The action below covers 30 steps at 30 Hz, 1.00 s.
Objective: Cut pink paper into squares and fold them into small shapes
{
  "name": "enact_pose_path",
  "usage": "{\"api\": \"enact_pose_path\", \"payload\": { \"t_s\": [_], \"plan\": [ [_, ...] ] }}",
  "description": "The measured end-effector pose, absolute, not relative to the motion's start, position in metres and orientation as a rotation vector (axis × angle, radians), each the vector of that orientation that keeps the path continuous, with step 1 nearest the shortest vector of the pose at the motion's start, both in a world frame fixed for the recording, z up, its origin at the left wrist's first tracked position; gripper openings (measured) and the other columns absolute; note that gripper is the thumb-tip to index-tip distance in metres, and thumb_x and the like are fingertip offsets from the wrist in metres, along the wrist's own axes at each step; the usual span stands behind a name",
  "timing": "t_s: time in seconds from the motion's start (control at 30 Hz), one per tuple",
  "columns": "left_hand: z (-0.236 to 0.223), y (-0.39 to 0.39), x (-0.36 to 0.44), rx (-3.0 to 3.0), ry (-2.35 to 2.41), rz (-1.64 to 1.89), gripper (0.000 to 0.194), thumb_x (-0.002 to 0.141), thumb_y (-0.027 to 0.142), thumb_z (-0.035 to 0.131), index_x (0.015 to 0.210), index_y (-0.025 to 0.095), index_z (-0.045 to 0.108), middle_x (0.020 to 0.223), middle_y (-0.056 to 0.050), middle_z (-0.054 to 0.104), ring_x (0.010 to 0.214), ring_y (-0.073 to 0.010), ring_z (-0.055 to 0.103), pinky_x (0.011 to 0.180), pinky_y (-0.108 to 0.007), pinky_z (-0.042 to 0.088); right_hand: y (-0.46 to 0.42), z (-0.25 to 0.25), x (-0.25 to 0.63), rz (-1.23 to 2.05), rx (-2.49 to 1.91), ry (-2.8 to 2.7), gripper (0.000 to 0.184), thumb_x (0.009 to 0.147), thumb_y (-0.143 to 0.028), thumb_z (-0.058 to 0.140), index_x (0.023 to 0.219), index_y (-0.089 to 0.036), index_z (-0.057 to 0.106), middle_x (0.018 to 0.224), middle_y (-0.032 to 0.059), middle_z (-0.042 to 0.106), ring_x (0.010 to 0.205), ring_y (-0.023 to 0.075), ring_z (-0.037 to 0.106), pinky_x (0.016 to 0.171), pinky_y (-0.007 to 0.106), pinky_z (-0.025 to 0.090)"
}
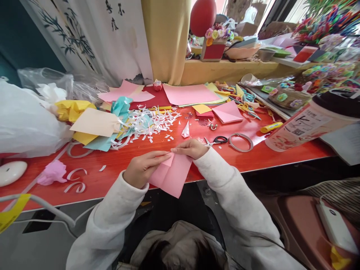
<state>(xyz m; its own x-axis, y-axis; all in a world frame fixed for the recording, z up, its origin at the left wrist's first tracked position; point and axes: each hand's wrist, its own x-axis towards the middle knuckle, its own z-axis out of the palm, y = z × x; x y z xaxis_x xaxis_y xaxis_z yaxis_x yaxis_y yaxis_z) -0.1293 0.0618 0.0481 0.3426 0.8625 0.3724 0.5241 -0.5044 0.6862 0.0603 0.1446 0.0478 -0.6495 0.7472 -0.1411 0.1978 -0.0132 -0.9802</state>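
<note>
A pink sheet of paper (176,174) with crease lines hangs over the table's front edge, held between both hands. My left hand (144,167) grips its left side, thumb and fingers pinched near a folded-over corner. My right hand (191,149) pinches the top of the same sheet, its fingertips close to those of the left. Just beyond the hands lie a small folded pink-and-white paper piece (185,130) and scissors with black handles (221,140). To their right sits a roll of tape (241,142).
White paper shreds (149,122) and coloured sheets (97,122) cover the left middle of the red table (118,183). Pink sheets (191,94) lie at the back. A lidded cup (306,123) stands right, near a yellow glue stick (271,127). A white plastic bag (28,120) bulges at left.
</note>
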Motion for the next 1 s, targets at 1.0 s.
{"api": "enact_pose_path", "payload": {
  "t_s": [1.0],
  "plan": [
    [0.052, 0.080, -0.122, 1.321, 1.332, 0.699, 0.028, 0.065, 0.041, 0.062, 0.077, 0.015, 0.065, 0.072, -0.001, 0.062, 0.061, -0.0085, 0.049, 0.053, -0.019, 0.036, 0.143, 0.048, 0.054, 1.684, -1.000, -1.904, 0.016, 0.063, -0.025, 0.060, 0.069, -0.010, 0.063, 0.062, 0.0000, 0.060, 0.056, 0.0083, 0.050, 0.054, 0.023, 0.039]
  ]
}}
